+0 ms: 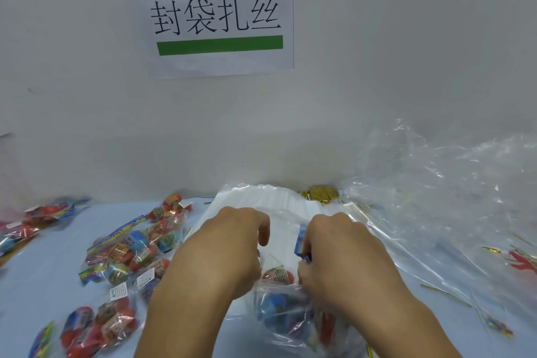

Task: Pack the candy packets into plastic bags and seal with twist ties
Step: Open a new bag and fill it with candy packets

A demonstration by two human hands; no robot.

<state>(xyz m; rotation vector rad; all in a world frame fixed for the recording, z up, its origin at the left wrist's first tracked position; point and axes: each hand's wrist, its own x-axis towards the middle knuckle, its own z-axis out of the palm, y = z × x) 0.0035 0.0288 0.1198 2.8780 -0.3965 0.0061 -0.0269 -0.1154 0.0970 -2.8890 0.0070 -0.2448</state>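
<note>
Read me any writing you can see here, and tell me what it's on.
"封袋扎丝": black characters on the white paper sign on the wall, above a green bar.
White labels on the candy packets: too small and blurred to read.
Blue packet in the right hand: print is unreadable.

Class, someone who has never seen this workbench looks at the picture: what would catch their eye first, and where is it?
The white sign with big black characters and a green bar, on the wall at top centre. Below it, the left hand and right hand work at a clear bag holding candy, at bottom centre. Bright candy packets lie scattered to the left.
</note>
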